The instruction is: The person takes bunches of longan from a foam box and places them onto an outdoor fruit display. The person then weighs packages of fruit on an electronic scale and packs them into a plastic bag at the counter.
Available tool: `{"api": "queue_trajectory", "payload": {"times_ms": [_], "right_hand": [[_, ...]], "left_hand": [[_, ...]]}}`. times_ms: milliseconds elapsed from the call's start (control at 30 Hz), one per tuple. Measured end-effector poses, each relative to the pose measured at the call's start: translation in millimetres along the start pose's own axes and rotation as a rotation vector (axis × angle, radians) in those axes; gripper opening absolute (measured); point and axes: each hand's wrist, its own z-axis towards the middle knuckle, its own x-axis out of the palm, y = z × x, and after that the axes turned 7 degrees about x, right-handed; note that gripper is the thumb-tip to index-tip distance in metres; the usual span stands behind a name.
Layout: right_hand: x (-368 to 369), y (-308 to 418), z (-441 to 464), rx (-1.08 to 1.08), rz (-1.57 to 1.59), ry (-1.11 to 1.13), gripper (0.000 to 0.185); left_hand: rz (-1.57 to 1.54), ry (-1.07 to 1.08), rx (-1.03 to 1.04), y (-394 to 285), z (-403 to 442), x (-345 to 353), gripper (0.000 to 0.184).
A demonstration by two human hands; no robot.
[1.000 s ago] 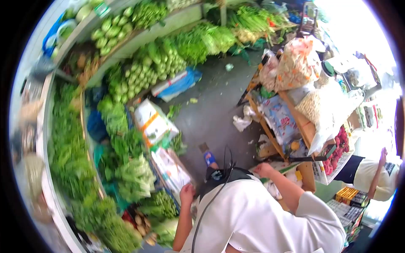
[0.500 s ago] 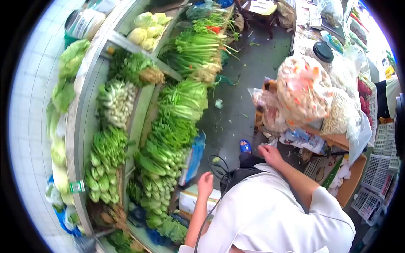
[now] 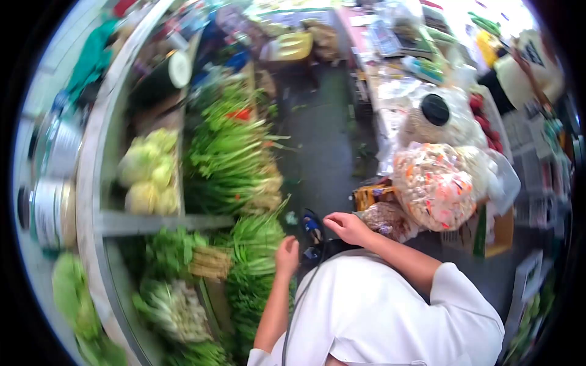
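My left hand [image 3: 287,256] hangs in front of my body beside the leafy greens [image 3: 253,244], its fingers curled, with nothing visible in them. My right hand [image 3: 347,228] is at waist height near a bag of small reddish items [image 3: 387,221]; its fingers are loosely bent and apart, and it holds nothing. A large clear bag of pale pieces with orange bits [image 3: 434,186] sits just beyond that, right of my right hand. A black cable [image 3: 295,305] runs down my white shirt between my arms.
Celery-like stalks [image 3: 229,152] and pale round cabbages [image 3: 149,171] fill the left shelving. Grey floor [image 3: 323,122] runs ahead toward a yellow-topped stool [image 3: 290,47]. Jars [image 3: 54,210] stand at the far left. Another person [image 3: 528,67] is at the upper right, beyond the goods.
My view has turned and moved along the aisle; the stool and stalks are closer, and the bagged goods lie nearer my right hand. Both hands remain without any visible object.
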Motion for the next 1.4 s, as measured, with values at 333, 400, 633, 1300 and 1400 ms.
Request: {"api": "queue_trajectory", "payload": {"times_ms": [333,400,633,1300,1400], "right_hand": [[-22,75,96,-0.063,0.343,-0.406,0.030],[-34,70,110,0.001,0.373,-0.414,0.026],[-117,74,213,0.018,0.713,-0.924,0.021],[-426,119,528,0.148,0.608,-1.265,0.025],[-462,109,534,0.326,0.517,-1.476,0.029]], "left_hand": [[-0.095,0.342,0.274,-90,326,45,0.029],[-0.039,0.422,0.298,-40,372,59,0.026],[0.621,0.816,0.174,-5,429,6,0.033],[0.412,0.889,-0.054,-50,772,84,0.036],[0.371,1.067,0.112,-70,885,129,0.034]]}}
